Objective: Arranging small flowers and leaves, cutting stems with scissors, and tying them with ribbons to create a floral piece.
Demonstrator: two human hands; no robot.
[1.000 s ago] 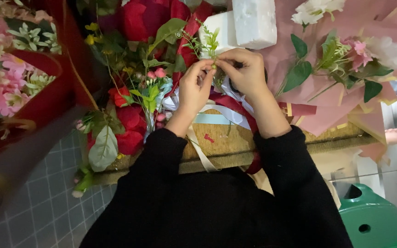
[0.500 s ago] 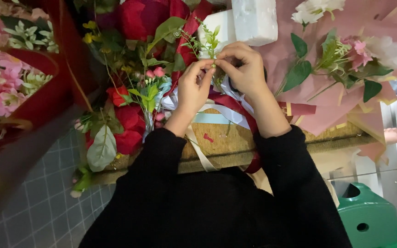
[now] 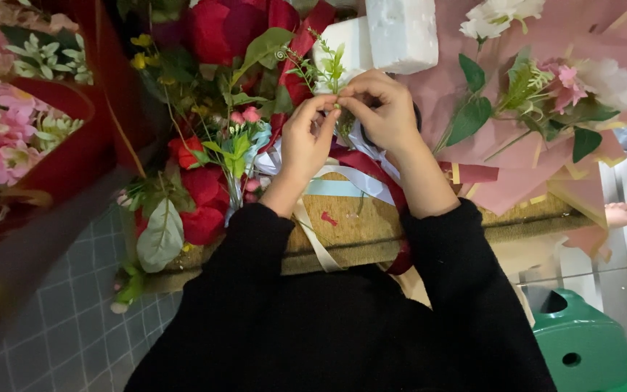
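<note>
Sprig (image 3: 326, 67) is sitting pinched between your two hands above the table (image 3: 357, 218), same spot as a second ago — barely any shift. You're keeping your left hand (image 3: 308, 138) clenched on its stem from below, fingertips meeting your right hand (image 3: 386, 109), which is gripping the stem just beside them. Hands are nudging slightly closer together than before, so you're likely working the stem, not placing it yet. Red roses (image 3: 212, 29) are lying left of the hands, white foam blocks (image 3: 400, 33) just behind, ribbons (image 3: 342, 181) under the wrists, pink wrapping paper (image 3: 517, 167) to the right.
</note>
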